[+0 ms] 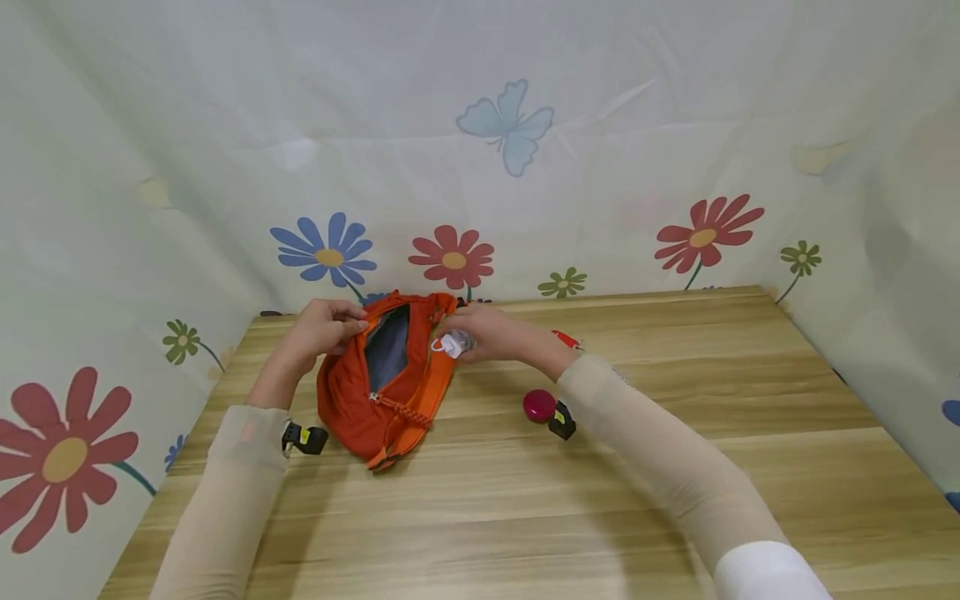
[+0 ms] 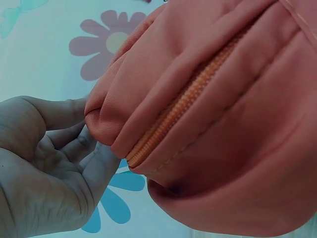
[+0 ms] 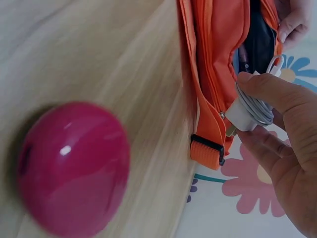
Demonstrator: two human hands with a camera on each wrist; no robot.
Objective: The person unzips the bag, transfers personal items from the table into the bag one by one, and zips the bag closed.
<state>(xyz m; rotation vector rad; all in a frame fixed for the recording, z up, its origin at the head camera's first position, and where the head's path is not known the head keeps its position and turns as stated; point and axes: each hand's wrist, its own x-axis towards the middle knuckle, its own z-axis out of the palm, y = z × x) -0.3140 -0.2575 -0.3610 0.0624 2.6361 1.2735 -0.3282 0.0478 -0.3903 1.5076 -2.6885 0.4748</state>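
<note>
An orange-red waist bag lies on the table with its main zipper undone, so its grey lining shows. My left hand pinches the bag's edge at the left end of the opening; in the left wrist view that hand grips a corner of the fabric beside a zipper. Between thumb and fingers my right hand holds a white charger with its cable wound round it, close to the right side of the opening. A dark item shows inside the bag in the right wrist view.
A shiny magenta round case rests on the table under my right forearm. Farther back lies a small red object, partly behind that arm. A flower-printed white curtain stands along the table's back and sides.
</note>
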